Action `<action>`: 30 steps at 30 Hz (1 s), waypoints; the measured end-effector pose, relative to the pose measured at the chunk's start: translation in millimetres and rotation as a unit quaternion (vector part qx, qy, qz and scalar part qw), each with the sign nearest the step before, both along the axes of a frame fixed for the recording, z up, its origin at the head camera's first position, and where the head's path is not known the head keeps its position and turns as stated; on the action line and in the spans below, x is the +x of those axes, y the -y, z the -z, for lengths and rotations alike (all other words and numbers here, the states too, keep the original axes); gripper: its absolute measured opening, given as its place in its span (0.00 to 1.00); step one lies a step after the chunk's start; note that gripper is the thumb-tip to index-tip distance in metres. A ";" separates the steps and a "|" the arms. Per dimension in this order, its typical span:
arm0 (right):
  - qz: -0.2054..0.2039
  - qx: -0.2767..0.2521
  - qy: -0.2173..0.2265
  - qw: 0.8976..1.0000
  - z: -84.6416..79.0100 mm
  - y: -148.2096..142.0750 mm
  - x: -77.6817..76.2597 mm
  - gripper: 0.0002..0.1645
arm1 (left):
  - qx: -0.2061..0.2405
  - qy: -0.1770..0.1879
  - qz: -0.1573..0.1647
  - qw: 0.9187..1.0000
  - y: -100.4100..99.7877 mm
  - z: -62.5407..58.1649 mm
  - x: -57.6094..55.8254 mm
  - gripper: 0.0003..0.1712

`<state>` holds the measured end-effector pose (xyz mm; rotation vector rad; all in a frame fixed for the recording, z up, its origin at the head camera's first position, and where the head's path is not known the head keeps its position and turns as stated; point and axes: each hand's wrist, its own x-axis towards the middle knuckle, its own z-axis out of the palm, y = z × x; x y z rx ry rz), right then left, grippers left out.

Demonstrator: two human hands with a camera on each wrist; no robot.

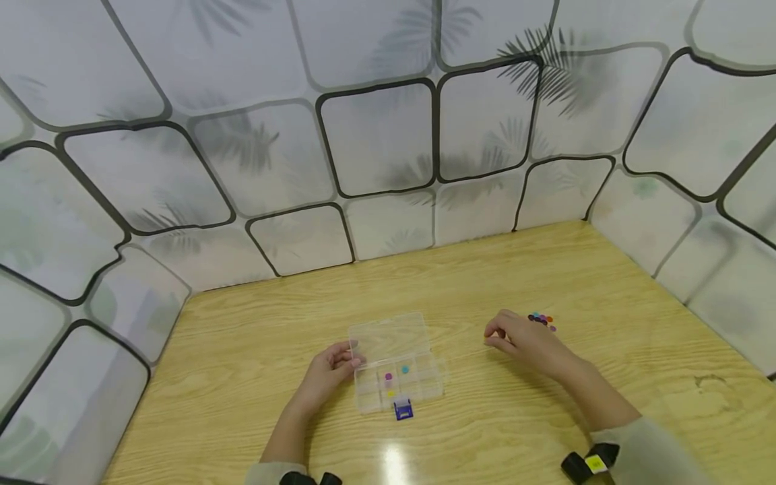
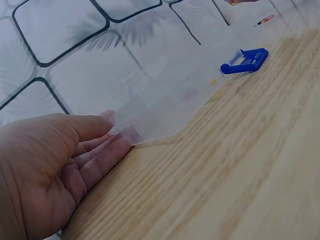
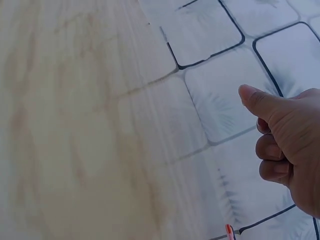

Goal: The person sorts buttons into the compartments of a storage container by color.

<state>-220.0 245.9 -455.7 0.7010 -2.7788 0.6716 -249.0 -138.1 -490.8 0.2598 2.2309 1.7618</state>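
Observation:
A clear plastic compartment box (image 1: 368, 399) lies with its lid (image 1: 388, 337) raised back. My left hand (image 1: 330, 374) grips its left edge, the thumb (image 2: 95, 126) on one side and fingers on the other. Inside are a magenta disc (image 1: 389, 376), a teal disc (image 1: 405, 370) and a yellow piece (image 1: 391, 393). A blue clip-like part (image 1: 403, 409) is at the box's front edge. My right hand (image 1: 527, 340), right of the box, has thumb and forefinger together on a tiny orange-yellow piece, mostly hidden; its other fingers (image 3: 272, 147) curl in.
Several small coloured discs (image 1: 541, 319) lie in a cluster just beyond my right hand. The wood-grain table (image 1: 273, 330) is bounded by a patterned partition (image 1: 388, 222) at the back and sides.

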 end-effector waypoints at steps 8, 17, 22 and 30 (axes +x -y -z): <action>-0.017 0.011 -0.005 1.000 -2.5 15.9 -3.2 0.05 | 0.003 -0.002 0.007 1.000 -1.7 -0.4 0.7 0.26; -0.081 0.017 -0.057 0.995 -3.6 49.1 -11.6 0.05 | -0.007 -0.002 -0.007 1.000 0.0 -1.2 0.5 0.25; -0.116 0.017 -0.061 0.991 -8.1 72.5 -13.3 0.06 | -0.005 0.002 -0.009 1.000 1.1 -0.9 0.3 0.25; -0.167 0.026 -0.054 0.984 -8.9 109.0 -10.9 0.07 | -0.006 0.001 -0.009 1.000 -0.9 -0.5 0.7 0.25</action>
